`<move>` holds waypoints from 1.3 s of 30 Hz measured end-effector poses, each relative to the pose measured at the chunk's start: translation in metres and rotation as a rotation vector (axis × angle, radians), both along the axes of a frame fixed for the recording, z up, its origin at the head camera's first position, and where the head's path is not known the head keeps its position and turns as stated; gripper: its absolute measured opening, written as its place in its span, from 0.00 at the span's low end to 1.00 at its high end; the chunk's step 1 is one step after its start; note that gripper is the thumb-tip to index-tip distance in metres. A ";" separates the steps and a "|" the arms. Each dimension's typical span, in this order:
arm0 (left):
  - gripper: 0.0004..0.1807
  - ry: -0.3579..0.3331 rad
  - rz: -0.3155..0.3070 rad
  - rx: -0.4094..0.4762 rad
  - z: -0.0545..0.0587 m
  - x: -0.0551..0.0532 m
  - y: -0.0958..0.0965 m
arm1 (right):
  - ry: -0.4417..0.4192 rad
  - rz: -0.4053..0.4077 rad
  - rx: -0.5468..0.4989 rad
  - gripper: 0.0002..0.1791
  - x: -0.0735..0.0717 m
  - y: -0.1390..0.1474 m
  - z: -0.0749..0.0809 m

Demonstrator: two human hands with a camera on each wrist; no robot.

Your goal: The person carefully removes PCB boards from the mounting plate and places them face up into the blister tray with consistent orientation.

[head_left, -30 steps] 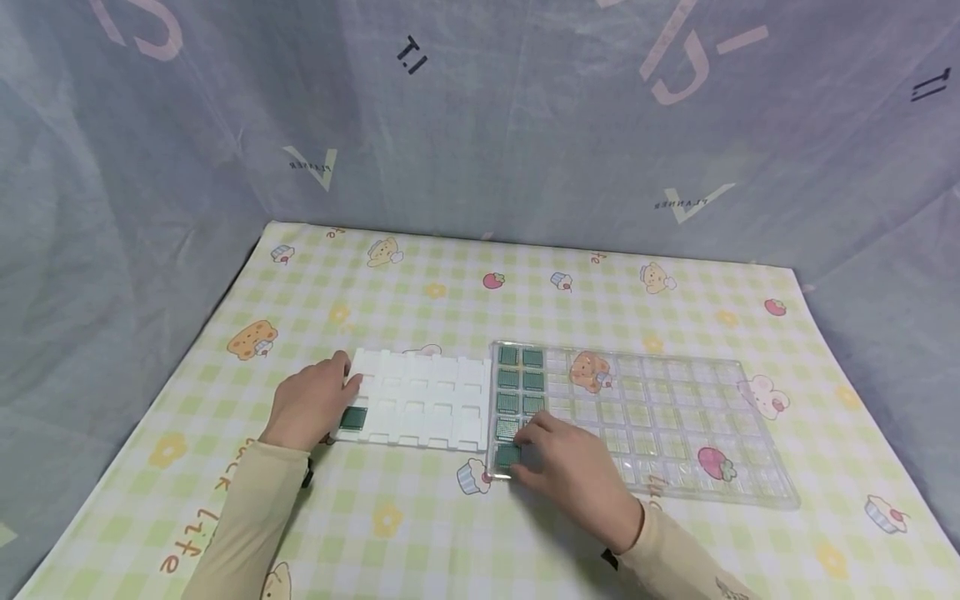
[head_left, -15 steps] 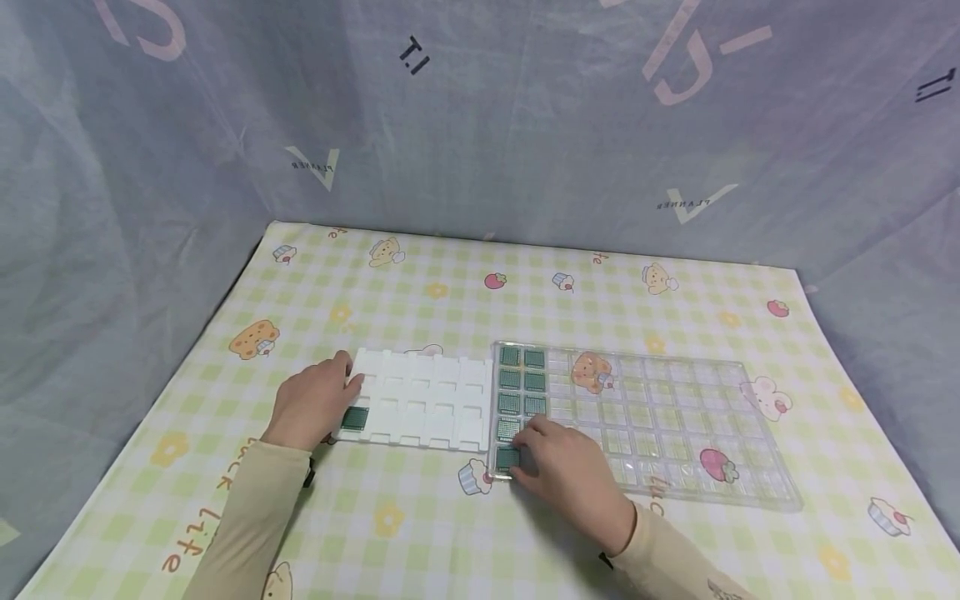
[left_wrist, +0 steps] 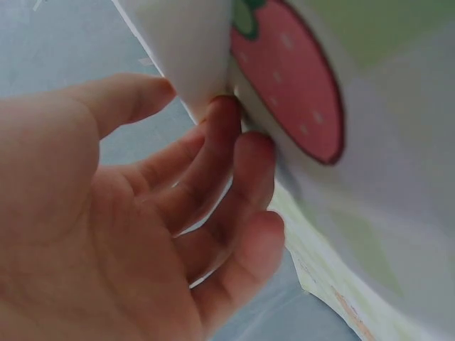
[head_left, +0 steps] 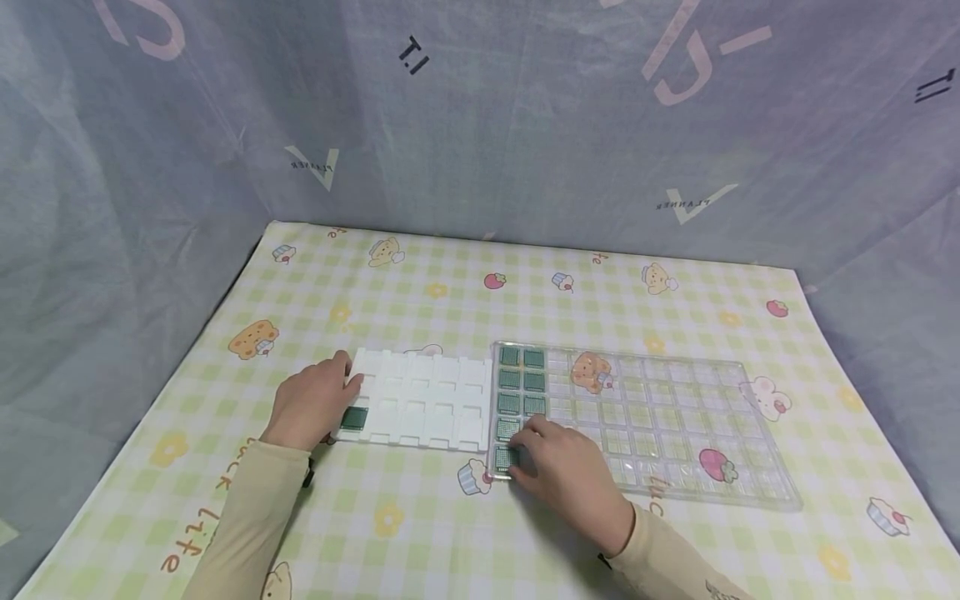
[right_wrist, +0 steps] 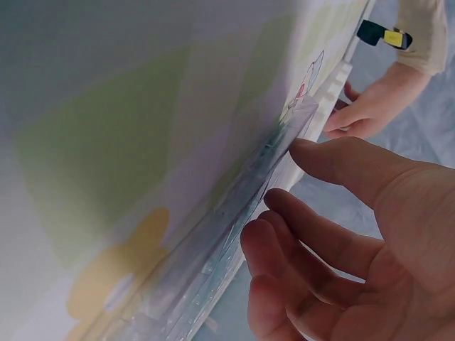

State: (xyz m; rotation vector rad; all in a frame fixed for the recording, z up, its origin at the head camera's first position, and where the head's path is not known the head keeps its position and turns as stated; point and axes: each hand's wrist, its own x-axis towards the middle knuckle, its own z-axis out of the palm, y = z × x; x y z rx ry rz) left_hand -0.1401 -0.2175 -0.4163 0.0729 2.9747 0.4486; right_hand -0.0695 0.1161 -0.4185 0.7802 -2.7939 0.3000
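My left hand (head_left: 311,400) grips the left edge of a white pocketed tray (head_left: 420,400), its thumb over that edge. In the left wrist view the fingers curl at the tray's side. One green square chip (head_left: 355,418) sits in a pocket of this tray close to that hand. My right hand (head_left: 573,479) bends over the near left corner of a clear plastic tray (head_left: 660,417). Its thumb and fingertips pinch at a green chip (head_left: 506,458) in the corner pocket. More green chips (head_left: 509,379) fill the two leftmost columns; the right hand hides part of the second.
Both trays lie side by side, their edges nearly meeting, on a green checked tablecloth (head_left: 390,317) with cartoon prints. A grey-blue patterned curtain (head_left: 480,125) hangs behind the table and along both sides. Cloth shows through the clear tray's remaining pockets.
The right fingertips have shifted slightly left over the corner chip, whose face now looks lighter. The left hand and both trays have stayed in place.
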 end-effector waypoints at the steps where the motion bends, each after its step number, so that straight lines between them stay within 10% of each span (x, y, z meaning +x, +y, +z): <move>1: 0.13 0.000 0.000 0.001 0.000 0.000 0.000 | 0.001 -0.001 -0.001 0.16 0.000 0.000 0.000; 39: 0.12 -0.048 -0.017 -0.005 0.007 -0.004 -0.001 | -0.019 0.050 -0.014 0.11 -0.016 -0.038 0.025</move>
